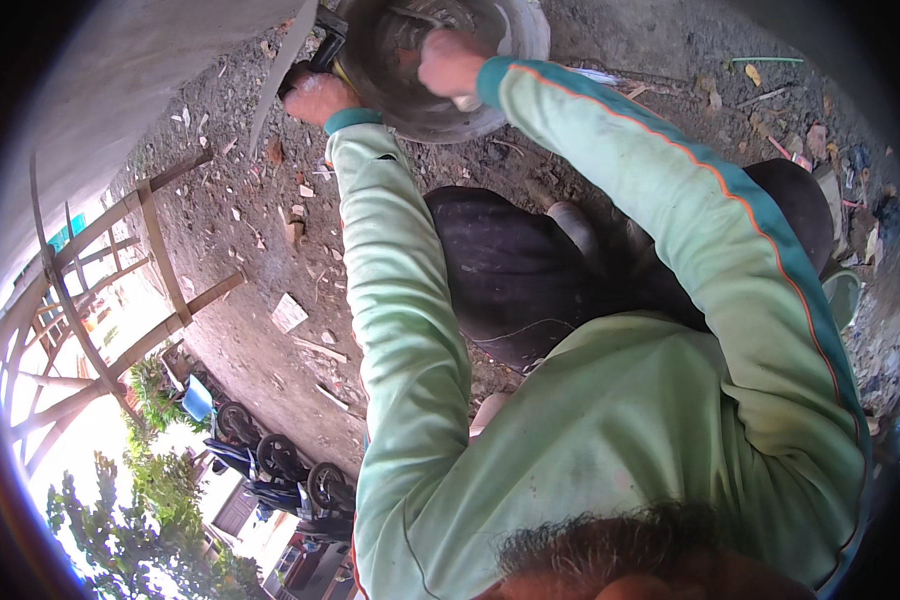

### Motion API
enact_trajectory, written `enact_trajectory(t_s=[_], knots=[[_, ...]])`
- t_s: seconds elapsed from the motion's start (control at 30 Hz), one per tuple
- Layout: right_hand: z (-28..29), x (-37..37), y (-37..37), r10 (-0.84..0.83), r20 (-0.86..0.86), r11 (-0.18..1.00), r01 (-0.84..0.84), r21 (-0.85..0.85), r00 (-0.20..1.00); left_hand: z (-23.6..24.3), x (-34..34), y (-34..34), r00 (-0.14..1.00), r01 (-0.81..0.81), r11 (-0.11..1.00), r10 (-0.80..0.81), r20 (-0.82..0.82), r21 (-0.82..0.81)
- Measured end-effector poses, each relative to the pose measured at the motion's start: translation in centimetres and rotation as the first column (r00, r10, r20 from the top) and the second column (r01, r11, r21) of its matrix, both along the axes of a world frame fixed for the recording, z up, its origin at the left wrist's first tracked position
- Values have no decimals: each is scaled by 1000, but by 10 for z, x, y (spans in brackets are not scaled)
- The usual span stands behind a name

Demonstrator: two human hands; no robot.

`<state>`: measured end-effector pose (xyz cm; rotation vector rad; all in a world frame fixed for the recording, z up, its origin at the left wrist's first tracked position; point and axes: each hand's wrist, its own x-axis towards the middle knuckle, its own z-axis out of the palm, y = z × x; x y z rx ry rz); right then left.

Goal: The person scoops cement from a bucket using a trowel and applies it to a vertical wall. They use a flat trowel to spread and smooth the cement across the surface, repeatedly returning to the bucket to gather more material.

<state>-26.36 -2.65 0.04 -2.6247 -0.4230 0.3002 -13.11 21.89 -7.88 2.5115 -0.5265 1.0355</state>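
Bucket (455,133) on dirt (255,235) seems stiff, heavy, best held by its rim (538,40), with my left hand (323,96) wrapped round a black tool (329,44), my right hand (454,62) curled over the bucket, fingers pinching I can't tell what.

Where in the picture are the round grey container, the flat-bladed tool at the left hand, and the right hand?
Round grey container (529,40): head view, right side of its rim.
Flat-bladed tool (286,52): head view, on its blade.
Right hand (454,64): head view, back of the hand.
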Motion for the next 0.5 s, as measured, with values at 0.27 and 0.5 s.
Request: enact_trajectory(t_s=[0.27,0.5], knots=[[-24,-76,-3,210,140,931,-154,-331,967,59,-19,-76,961,245,777,-275,37,-581],[41,-29,-64,199,-7,958,-196,-207,980,70,-28,-67,966,73,780,-209,-150,-622]])
